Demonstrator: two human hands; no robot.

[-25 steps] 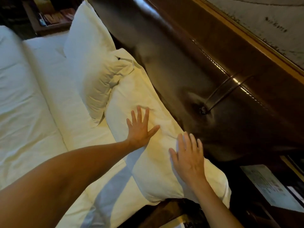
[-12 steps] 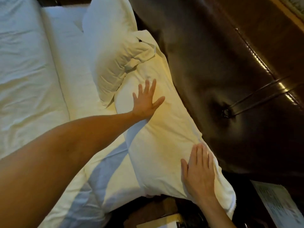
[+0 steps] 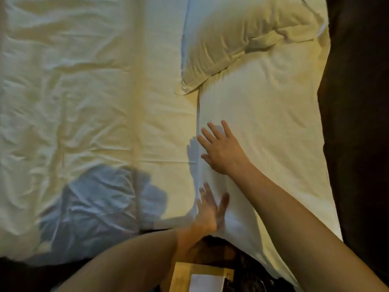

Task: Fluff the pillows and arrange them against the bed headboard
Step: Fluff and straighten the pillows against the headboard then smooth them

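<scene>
Where the near pillow [image 3: 267, 127] lay, its long axis ran from twelve to six o'clock, its right flank against the dark headboard [image 3: 357, 102], its left seam along the bed sheet [image 3: 88, 91].

Item: near pillow. White cotton case, smooth, softly dented, plump.

Item: far pillow [image 3: 231, 39]. Creased, slumped, lapping the near pillow's upper end at twelve o'clock.

Item: right hand [image 3: 221, 148]. Fingers spread flat, palm pressed on the pillow's left edge, gripping nothing.

Item: left hand [image 3: 208, 211]. Blurred; fingers apparently splayed open, at six o'clock from the right hand, at the pillow's lower left corner.

Judgement: both hands sat at the seam, the pillow's bulk lying toward three o'clock from the fingers; a push that way would seat it against the headboard.

Item: wooden stand [image 3: 202, 277], bottom edge, beside the bed.
</scene>
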